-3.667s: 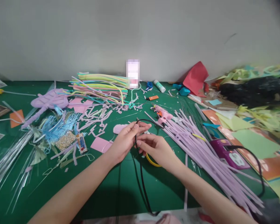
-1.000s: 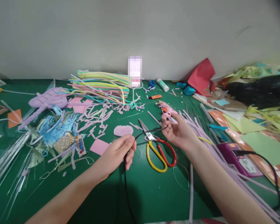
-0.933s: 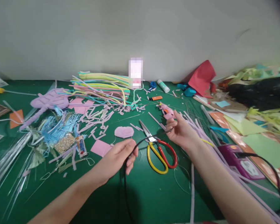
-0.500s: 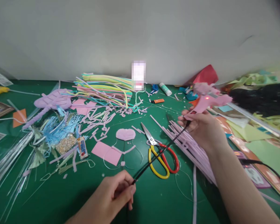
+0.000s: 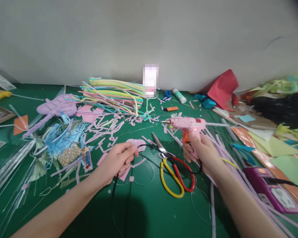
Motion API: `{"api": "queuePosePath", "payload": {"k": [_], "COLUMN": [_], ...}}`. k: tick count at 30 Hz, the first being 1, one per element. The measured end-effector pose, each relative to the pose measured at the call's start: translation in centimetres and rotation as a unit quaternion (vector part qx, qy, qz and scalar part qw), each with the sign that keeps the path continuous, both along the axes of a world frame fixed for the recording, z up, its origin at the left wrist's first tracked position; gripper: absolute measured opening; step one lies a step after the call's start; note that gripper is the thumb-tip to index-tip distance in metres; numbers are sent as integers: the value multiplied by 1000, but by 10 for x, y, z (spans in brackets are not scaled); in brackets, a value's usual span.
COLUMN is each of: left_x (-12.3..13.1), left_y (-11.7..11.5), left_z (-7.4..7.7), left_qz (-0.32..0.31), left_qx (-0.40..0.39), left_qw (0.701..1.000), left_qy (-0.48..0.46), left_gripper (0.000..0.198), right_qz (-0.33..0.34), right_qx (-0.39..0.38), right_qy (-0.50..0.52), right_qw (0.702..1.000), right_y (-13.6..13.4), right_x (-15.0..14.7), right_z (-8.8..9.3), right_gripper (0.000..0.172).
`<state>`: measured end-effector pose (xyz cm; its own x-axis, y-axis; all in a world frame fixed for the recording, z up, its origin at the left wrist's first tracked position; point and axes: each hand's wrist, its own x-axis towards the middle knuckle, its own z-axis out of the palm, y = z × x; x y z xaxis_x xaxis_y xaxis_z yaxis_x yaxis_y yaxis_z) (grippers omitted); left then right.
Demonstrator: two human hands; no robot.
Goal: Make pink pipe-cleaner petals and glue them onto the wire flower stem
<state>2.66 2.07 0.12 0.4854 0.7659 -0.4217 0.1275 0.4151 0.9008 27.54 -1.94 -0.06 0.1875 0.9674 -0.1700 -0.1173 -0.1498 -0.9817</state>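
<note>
The pink glue gun [image 5: 188, 124] is over the tabletop [image 5: 173, 223], gripped by the fingers [image 5: 187, 153] of the right hand [image 5: 203, 150]; the left hand [image 5: 118, 160] pinches its black cord [image 5: 150, 146]. The cord crosses over the scissors [image 5: 161, 150], so a tug might catch and drag them.

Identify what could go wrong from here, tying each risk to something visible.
The right hand holds a pink plastic glue gun pointing its silver metal nozzle leftward; if hot, that tip could burn the left hand. The thin black cable crosses the red-and-yellow-handled metal scissors, so pulling it might snag or drag them.
</note>
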Motion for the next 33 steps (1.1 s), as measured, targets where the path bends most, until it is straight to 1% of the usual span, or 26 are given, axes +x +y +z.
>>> {"api": "queuePosePath", "payload": {"k": [3, 7, 10, 12, 17, 22, 25, 33], "left_x": [0, -2, -4, -4, 0, 3, 4, 4], "left_y": [3, 5, 6, 7, 6, 3, 2, 2], "left_z": [2, 3, 0, -3, -4, -3, -3, -1], "left_qz": [-29, -104, -148, -160, -158, -129, -129, -122], "left_qx": [-38, -89, -110, -126, -158, -199, -213, -223], "left_qw": [998, 981, 967, 962, 953, 944, 939, 938], "left_qy": [-47, -135, -173, -182, -204, -227, -236, -237], "left_gripper": [29, 31, 34, 34, 35, 36, 35, 36], "right_qz": [26, 107, 126, 134, 140, 178, 196, 189], "right_qx": [-39, -93, -112, -105, -89, -95, -100, -107], "right_qy": [-32, -87, -121, -149, -194, -205, -213, -252], "right_qw": [998, 986, 978, 974, 967, 958, 952, 943], "right_y": [-5, -7, -5, -4, -5, -5, -4, -3], "right_x": [-5, -6, -6, -6, -3, -1, -3, -11], "right_z": [-4, -14, -17, -17, -17, -15, -13, -7], "right_gripper": [51, 50, 45, 45, 45, 43, 40, 37]}}
